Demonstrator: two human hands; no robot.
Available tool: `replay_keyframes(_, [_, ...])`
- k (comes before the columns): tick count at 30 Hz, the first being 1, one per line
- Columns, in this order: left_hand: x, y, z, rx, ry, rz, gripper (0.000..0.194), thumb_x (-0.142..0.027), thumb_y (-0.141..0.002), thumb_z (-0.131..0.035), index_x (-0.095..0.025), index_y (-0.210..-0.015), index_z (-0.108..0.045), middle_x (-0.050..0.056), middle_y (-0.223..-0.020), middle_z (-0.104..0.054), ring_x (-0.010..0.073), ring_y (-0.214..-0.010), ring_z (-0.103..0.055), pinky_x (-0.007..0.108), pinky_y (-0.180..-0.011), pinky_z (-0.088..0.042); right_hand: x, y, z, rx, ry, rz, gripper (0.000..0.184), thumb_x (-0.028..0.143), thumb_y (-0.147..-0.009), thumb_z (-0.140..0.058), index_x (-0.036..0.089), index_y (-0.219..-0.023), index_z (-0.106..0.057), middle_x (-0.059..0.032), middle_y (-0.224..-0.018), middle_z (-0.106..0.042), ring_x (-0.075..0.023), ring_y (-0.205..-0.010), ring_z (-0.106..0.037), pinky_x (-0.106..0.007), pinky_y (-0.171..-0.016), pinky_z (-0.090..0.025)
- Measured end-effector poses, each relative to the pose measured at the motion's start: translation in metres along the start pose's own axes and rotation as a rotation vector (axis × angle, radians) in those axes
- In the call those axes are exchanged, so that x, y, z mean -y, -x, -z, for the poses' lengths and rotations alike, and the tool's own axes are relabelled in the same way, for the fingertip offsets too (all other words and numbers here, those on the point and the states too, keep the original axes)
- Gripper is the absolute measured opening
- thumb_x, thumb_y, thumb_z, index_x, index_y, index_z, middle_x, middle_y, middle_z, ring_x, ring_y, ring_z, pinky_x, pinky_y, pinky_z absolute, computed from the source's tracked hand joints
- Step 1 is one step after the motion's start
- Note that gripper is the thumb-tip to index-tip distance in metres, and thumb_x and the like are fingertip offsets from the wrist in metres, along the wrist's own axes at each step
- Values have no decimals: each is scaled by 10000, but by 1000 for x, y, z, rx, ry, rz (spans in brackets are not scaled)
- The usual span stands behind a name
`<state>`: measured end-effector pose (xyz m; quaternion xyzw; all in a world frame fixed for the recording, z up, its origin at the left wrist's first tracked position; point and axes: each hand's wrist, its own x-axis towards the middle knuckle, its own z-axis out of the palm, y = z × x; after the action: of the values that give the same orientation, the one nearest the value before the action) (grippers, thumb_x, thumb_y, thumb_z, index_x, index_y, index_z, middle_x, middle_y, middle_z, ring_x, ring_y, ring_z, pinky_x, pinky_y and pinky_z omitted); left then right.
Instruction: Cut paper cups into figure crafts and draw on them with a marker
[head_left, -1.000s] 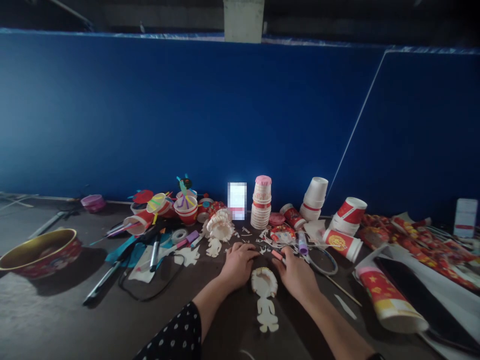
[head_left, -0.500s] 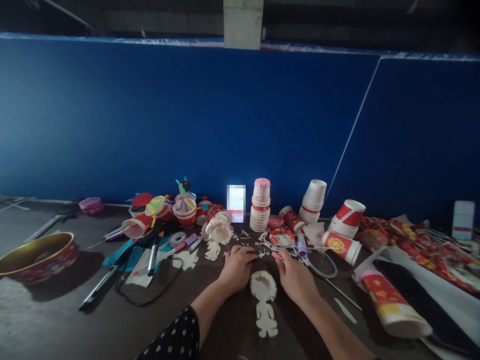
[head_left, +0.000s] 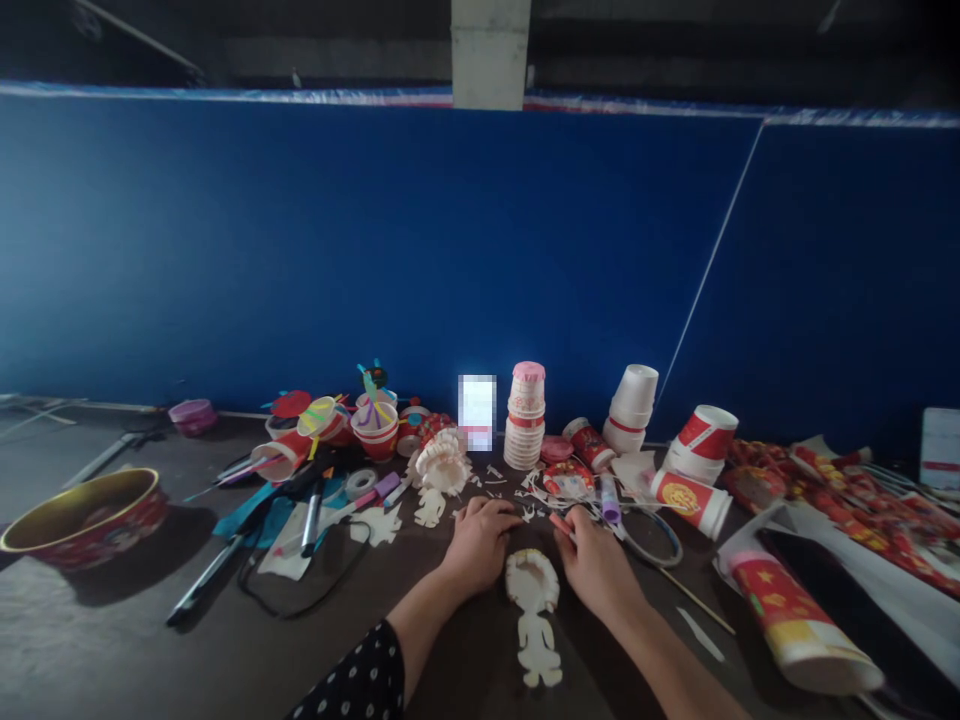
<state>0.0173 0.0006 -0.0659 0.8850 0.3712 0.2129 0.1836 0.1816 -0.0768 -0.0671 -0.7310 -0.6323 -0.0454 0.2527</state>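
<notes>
Head view shows your two hands over the dark table, one on each side of a white paper figure. The figure lies between your forearms with its frilled, ring-shaped head pointing away from you and its feet toward you. Your left hand is palm down with the fingers loosely bent inward, near the figure's head; you have its underside hidden, so I cannot tell whether it grips anything. Your right hand is closed around a pink stick, whose tip pokes out toward your left fingers. Small paper scraps are scattered just past your fingertips. Beyond your left hand is a second frilled figure, with a roll of tape to its left. Past the scraps you have a tall stack of paper cups, and a purple tube lies just beyond your right hand. Farther right, a red and yellow cup lies on its side, while a gold-rimmed bowl stands at far left.
</notes>
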Motion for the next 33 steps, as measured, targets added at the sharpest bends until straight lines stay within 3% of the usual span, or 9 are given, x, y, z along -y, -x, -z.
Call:
replay_keyframes(7, [0,0,0,-4,1,8,355,-136,-711,-444,-287,-970,-634,0,-1129,-562,225,-1038,-403,399,-858,-308,-4,-1,-7,-65,46,32,249,315,-907,-279,191,-751,-428,-49,-610,-620,-182,-568,-623,-237,-482,-332])
replay_keyframes(12, [0,0,1,-9,12,-1,357,-140,-710,-433,-284,-963,-640,-3,-1119,-570,223,-1030,-408,396,-860,-315,-4,0,-6,-62,9,49,224,303,-904,-288,185,-773,-427,-67,-652,-632,-187,-580,-621,-240,-493,-354])
replay_keyframes(22, [0,0,1,1,5,5,360,-153,-718,-426,-278,-984,-633,5,-1137,-562,221,-1037,-408,394,-868,-319,1,0,0,65,9,-4,231,234,-899,-300,175,-801,-500,-93,-777,-659,-194,-744,-634,-239,-593,-398])
replay_keyframes(33, [0,0,1,-6,8,9,354,-138,-715,-439,-275,-978,-632,3,-1132,-564,222,-1037,-411,402,-872,-314,2,1,1,51,-26,-13,151,184,-890,-315,174,-862,-463,-87,-854,-659,-166,-776,-636,-214,-595,-404])
